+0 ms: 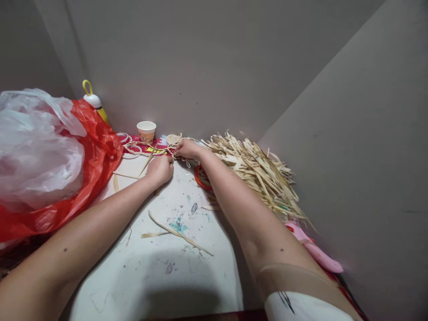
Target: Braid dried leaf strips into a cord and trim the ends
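Observation:
Both my hands are close together at the far end of a white board (157, 267). My right hand (187, 149) is closed, its fingertips pinching a twisted straw cord (142, 143). Just left of it and lower, my left hand (161, 169) is curled closed by the same cord; its fingertips are partly hidden. A small coiled straw piece (174, 139) lies right behind my hands. The cord runs left across white rings (132, 152). Two loose straw strips (180, 234) lie crossed on the board, and a thin strip (149, 159) rests beside my left hand.
A large heap of dry straw strips (254, 167) lies right, with an orange-red ring (201, 178) at its edge. A patterned paper cup (146, 132), a yellow-and-white bottle (93, 101) and a red-and-clear plastic bag (100, 147) stand left. A pink object (317, 252) lies by the right wall.

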### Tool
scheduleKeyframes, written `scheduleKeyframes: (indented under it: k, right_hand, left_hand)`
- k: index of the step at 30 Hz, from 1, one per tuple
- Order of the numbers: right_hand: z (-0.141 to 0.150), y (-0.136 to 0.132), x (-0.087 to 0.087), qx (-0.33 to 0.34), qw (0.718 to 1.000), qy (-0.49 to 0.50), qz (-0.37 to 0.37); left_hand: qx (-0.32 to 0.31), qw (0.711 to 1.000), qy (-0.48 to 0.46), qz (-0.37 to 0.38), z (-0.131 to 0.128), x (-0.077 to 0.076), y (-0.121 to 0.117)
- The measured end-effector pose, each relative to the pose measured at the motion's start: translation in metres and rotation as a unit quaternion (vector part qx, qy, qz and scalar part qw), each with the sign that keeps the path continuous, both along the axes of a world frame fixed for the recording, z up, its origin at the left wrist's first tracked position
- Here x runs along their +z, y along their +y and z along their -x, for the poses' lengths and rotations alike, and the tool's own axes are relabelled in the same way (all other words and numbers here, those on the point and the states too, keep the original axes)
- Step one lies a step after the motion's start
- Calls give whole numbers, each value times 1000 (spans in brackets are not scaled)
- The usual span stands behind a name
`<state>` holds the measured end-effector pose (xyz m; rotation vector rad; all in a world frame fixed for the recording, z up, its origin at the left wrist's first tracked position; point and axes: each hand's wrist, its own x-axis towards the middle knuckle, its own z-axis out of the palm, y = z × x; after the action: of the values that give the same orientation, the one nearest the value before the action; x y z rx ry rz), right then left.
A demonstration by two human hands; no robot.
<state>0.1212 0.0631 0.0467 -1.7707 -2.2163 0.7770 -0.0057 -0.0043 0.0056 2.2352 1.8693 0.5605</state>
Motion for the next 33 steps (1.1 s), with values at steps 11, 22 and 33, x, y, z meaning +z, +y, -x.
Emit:
scheduleKeyframes:
  k: [11, 22, 33]
  right_hand:
    - [-1, 4, -10, 23, 985, -136, -102]
    - [-8, -39, -14, 67, 982, -111, -140]
    - [-17, -35, -5, 101, 987, -95, -83]
  left_hand:
    - [-2, 1000, 11, 7, -1, 2, -3]
    - [31, 996, -79, 27, 2, 3, 8]
    - [83, 895, -344, 272, 2, 30, 18]
